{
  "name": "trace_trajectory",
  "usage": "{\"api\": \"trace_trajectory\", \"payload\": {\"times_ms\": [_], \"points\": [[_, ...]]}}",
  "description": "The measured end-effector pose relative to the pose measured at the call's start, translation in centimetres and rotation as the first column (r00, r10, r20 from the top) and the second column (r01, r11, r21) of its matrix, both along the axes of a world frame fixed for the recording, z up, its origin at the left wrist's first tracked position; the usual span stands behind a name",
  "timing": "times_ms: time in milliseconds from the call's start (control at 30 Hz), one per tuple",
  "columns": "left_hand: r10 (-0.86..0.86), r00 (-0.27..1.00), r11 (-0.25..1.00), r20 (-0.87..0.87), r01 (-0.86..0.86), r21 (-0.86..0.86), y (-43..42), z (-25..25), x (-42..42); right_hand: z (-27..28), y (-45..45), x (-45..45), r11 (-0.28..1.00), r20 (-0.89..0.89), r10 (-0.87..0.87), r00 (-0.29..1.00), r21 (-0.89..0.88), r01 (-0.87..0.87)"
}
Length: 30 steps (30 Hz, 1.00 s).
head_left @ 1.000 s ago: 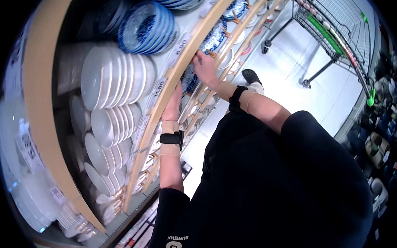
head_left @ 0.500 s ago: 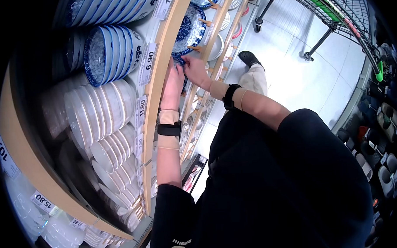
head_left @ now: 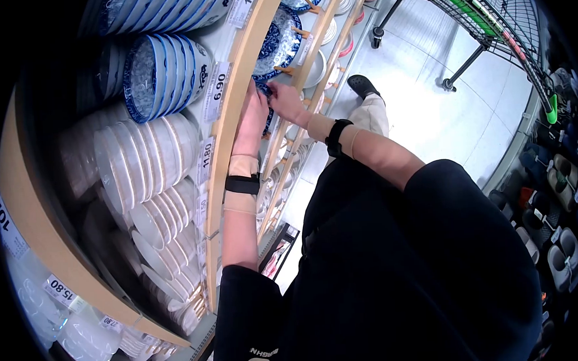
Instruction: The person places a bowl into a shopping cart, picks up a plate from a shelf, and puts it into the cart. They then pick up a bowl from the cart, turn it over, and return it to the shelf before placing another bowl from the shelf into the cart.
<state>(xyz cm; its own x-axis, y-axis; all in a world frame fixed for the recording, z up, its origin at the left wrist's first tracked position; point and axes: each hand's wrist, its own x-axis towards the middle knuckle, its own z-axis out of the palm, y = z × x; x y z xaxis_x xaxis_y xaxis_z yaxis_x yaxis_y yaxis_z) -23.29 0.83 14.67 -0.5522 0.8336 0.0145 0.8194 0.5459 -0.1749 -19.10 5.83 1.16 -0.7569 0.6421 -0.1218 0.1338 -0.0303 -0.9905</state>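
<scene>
On the blue-and-white patterned dishware [head_left: 269, 117] of a lower shelf, my right hand [head_left: 286, 103] has its fingers bent and pressed together at a plate's rim. My left hand [head_left: 253, 121] is just left of it, against the wooden shelf edge. Its fingers look closed, but the tips and whatever they hold are hidden. A larger blue-and-white plate [head_left: 281, 44] stands upright in a wooden rack beyond my hands. Black straps circle both of my wrists.
Blue-rimmed bowls [head_left: 164, 76] and white bowls [head_left: 145, 157] line the upper shelf, behind price labels [head_left: 217, 87]. A black wire cart [head_left: 481, 27] with green parts stands on the tiled floor [head_left: 452, 120]. Shoes [head_left: 564, 257] are displayed at the far right.
The view has swung since one second ago, so shelf, bowls and cart sit differently. Both hands have come closer together at the patterned dishware. Over the last half second they have barely moved.
</scene>
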Motion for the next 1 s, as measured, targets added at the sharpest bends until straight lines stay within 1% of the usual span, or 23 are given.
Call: {"api": "trace_trajectory", "payload": {"times_ms": [33, 133, 233, 333, 367, 433, 467, 500, 533, 567, 600, 633, 667, 700, 733, 800, 833, 867, 933, 967, 1000], "points": [[0.004, 1.000, 0.999, 0.000, -0.004, -0.032, 0.0, 0.2, 0.1, 0.1, 0.1, 0.1, 1.000, 0.013, 0.015, 1.000, 0.002, -0.015], [-0.010, 1.000, 1.000, 0.018, 0.010, -0.003, 0.1, 0.3, 0.1, -0.1, 0.7, 0.3, 0.997, -0.009, 0.074, 0.997, 0.028, -0.073], [0.057, 0.990, 0.984, 0.131, -0.078, 0.157, -0.9, 0.9, 1.8, -0.1, 1.0, 1.1, 0.995, -0.063, 0.091, 0.994, 0.041, -0.088], [0.211, 0.973, 0.894, 0.097, -0.232, 0.384, -3.9, 0.4, 5.0, 2.7, 2.2, 3.1, 0.996, -0.005, 0.078, 0.997, 0.035, -0.078], [0.253, 0.934, 0.816, 0.254, -0.347, 0.463, -5.4, -0.1, 6.1, 4.0, 2.5, 3.8, 0.985, -0.049, 0.098, 0.994, 0.150, -0.089], [0.318, 0.923, 0.731, 0.216, -0.384, 0.564, -7.5, -0.7, 8.5, 6.4, 3.3, 4.8, 0.921, -0.141, 0.173, 0.975, 0.374, -0.110], [0.362, 0.911, 0.679, 0.196, -0.402, 0.614, -8.4, -1.2, 9.3, 7.1, 3.6, 4.8, 0.844, -0.152, 0.279, 0.948, 0.509, -0.167], [0.360, 0.917, 0.683, 0.171, -0.385, 0.621, -9.7, -2.2, 9.6, 7.6, 3.8, 4.6, 0.746, -0.156, 0.387, 0.909, 0.633, -0.209], [0.407, 0.846, 0.604, 0.346, -0.533, 0.593, -10.9, -3.1, 9.9, 8.3, 3.9, 4.3, 0.629, -0.149, 0.493, 0.857, 0.742, -0.233], [0.426, 0.746, 0.511, 0.511, -0.665, 0.544, -11.9, -4.2, 10.2, 9.3, 3.7, 4.3, 0.505, -0.042, 0.608, 0.793, 0.791, -0.345], [0.414, 0.628, 0.412, 0.659, -0.775, 0.479, -12.7, -5.6, 10.3, 10.3, 3.7, 3.8, 0.369, 0.005, 0.692, 0.722, 0.857, -0.359], [0.354, 0.513, 0.288, 0.782, -0.856, 0.430, -13.6, -7.8, 10.3, 11.2, 3.4, 3.4, 0.226, 0.063, 0.764, 0.642, 0.907, -0.357], [0.288, 0.437, 0.189, 0.852, -0.898, 0.397, -14.0, -8.9, 10.4, 11.9, 2.9, 3.1, 0.078, 0.130, 0.822, 0.555, 0.939, -0.336], [0.205, 0.371, 0.094, 0.906, -0.929, 0.359, -14.1, -9.8, 10.3, 11.8, 2.5, 2.4, -0.043, 0.191, 0.852, 0.488, 0.954, -0.297], [0.106, 0.313, 0.003, 0.944, -0.949, 0.315, -14.2, -10.6, 9.9, 12.6, 2.1, 2.0, -0.142, 0.298, 0.854, 0.426, 0.922, -0.359], [0.033, 0.349, 0.012, 0.936, -0.937, 0.349, -14.3, -11.9, 8.8, 14.7, 0.8, 1.3, -0.358, 0.512, 0.809, 0.289, 0.819, -0.449], [-0.002, 0.371, 0.012, 0.929, -0.929, 0.371, -14.4, -12.5, 8.5, 15.1, 0.1, 0.7, -0.443, 0.584, 0.778, 0.231, 0.771, -0.457], [0.047, 0.369, -0.014, 0.928, -0.929, 0.370, -14.3, -12.6, 8.6, 15.4, -0.7, 0.3, -0.493, 0.615, 0.762, 0.201, 0.753, -0.436], [0.146, 0.351, -0.062, 0.925, -0.930, 0.363, -13.8, -11.3, 8.2, 15.3, -2.2, -0.8, -0.583, 0.672, 0.726, 0.150, 0.716, -0.385], [0.158, 0.318, -0.110, 0.935, -0.935, 0.336, -13.7, -10.4, 8.3, 15.2, -3.1, -1.3, -0.556, 0.628, 0.766, 0.135, 0.754, -0.349], [0.169, 0.284, -0.151, 0.944, -0.939, 0.309, -13.4, -9.4, 8.4, 15.7, -3.9, -1.5, -0.611, 0.673, 0.727, 0.137, 0.725, -0.319]]}}
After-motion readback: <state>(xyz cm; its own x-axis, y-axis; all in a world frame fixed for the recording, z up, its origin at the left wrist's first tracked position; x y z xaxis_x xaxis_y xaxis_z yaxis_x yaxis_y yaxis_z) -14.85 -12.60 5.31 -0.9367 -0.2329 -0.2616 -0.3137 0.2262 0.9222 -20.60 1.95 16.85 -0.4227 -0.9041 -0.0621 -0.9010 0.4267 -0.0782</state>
